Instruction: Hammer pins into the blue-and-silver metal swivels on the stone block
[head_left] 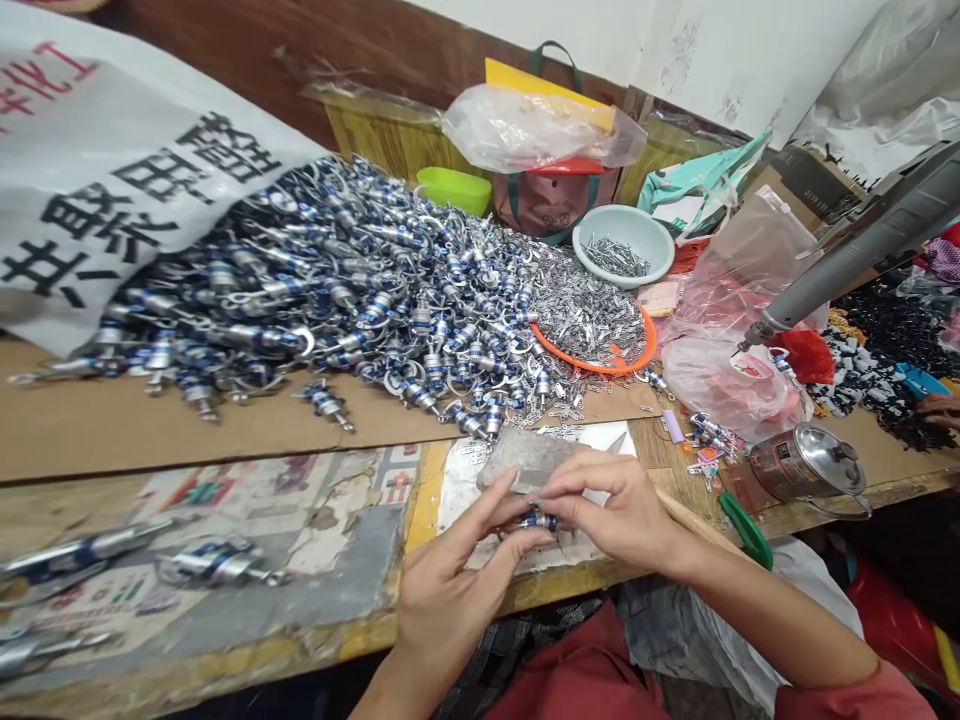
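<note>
Between the fingertips of my left hand [454, 570] is a small blue-and-silver metal fitting [538, 520], held low over the bench. My right hand [622, 505] meets it from the other side, thumb and forefinger pinched at its upper edge. Whatever those right fingertips grip is too small and covered to make out. Just behind both hands lies a grey block [529, 460] on a white sheet [457, 480]. A big heap of similar fittings [352, 280] spreads behind that, many with silver rings.
An orange tray [592, 364] overflows with small metal clips; a pale bowl [664, 245] of metal pins stands behind. A grey power screwdriver [847, 240] hangs at right above plastic bags. A metal mug [806, 465] and green-handled tool [746, 530] sit near the front edge. Loose fittings [217, 560] lie left.
</note>
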